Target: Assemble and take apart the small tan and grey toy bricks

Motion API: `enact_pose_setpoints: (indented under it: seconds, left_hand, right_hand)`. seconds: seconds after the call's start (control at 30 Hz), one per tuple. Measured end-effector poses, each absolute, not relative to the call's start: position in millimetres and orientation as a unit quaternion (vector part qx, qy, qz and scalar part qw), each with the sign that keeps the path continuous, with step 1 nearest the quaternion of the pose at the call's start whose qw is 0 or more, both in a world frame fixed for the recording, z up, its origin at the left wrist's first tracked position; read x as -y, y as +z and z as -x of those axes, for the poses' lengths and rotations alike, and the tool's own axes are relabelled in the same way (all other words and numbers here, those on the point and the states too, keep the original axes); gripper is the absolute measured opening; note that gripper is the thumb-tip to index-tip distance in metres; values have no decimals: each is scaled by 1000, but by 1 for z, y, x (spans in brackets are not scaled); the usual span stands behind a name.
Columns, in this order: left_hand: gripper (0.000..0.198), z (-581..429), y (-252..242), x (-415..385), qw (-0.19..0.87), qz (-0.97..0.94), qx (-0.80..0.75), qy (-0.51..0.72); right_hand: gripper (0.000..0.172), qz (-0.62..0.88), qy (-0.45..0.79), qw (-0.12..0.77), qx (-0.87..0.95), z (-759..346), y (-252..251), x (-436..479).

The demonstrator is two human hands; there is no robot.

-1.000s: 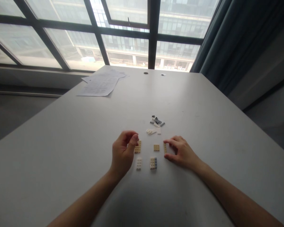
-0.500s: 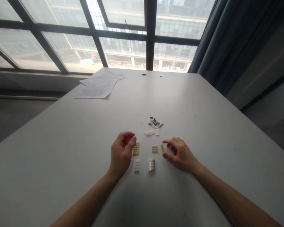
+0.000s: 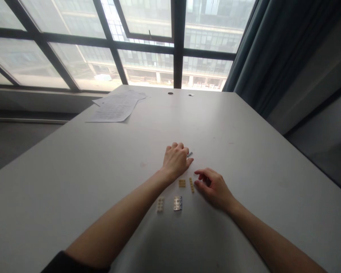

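Observation:
My left hand [image 3: 176,159] reaches over the pile of small pieces and covers most of it; its fingertips are hidden behind the knuckles. One grey piece [image 3: 190,154] shows past its thumb. My right hand [image 3: 213,186] rests on the table with thumb and fingers apart and nothing between them. Just left of its fingertips lies a narrow tan strip [image 3: 191,185]. A tan studded plate [image 3: 182,183] is beside that strip. Nearer to me are a white studded brick [image 3: 160,204] and a block in white and blue-grey [image 3: 177,203].
Printed papers [image 3: 113,108] lie at the far left of the white table [image 3: 230,235]. Two round cable holes are near its back edge, below the window. A dark curtain [image 3: 252,57] hangs at the right.
My left hand has moved forward and right, from beside the larger tan plate to over the pile. Its forearm now hides where that plate lay. My right hand has hardly moved; the view has shifted slightly.

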State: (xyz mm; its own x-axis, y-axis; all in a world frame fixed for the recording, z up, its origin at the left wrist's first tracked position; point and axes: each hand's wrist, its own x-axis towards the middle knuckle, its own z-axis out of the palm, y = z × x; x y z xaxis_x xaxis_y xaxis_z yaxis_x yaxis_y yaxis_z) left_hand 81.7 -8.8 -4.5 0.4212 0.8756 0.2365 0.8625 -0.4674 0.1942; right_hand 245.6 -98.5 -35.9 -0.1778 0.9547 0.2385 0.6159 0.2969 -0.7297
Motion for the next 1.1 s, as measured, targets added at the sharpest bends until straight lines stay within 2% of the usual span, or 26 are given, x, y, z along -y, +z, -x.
enact_pose_setpoints:
  seconds: [0.27, 0.47, 0.53, 0.63, 0.67, 0.7, 0.77, 0.9, 1.0, 1.1]
  left_hand:
    - [27, -107, -14, -8, -16, -840, -525, 137]
    - [20, -110, -9, -14, -5, -857, -500, 126]
    - [19, -107, -4, -7, 4, -859, -494, 131]
    - [20, -94, 4, 19, 32, -860, -485, 153]
    - [20, -88, 6, 31, 51, -859, -482, 165]
    - [20, -82, 8, 43, 116, -852, -470, 199]
    - [19, -68, 9, 68, 223, -826, -456, 245]
    - [21, -49, 9, 98, 364, -768, -451, 271]
    - [23, -45, 11, 104, 414, -740, -446, 286]
    - [31, -43, 14, 104, 428, -729, -429, 318]
  right_hand:
    - [19, 537, 258, 349, 723, -247, -34, 97]
    - [18, 532, 275, 365, 713, -246, -34, 98]
    - [24, 534, 271, 389, 700, -247, -38, 97]
    - [47, 550, 236, 457, 659, -250, -44, 96]
    - [53, 545, 223, 479, 651, -250, -44, 96]
    - [55, 529, 217, 498, 651, -249, -44, 97]
    - [49, 475, 224, 522, 672, -245, -41, 100]
    - [19, 379, 268, 516, 720, -229, -30, 113]
    - [9, 385, 310, 520, 697, -219, -26, 122]
    - [4, 410, 407, 540, 612, -214, -27, 124]
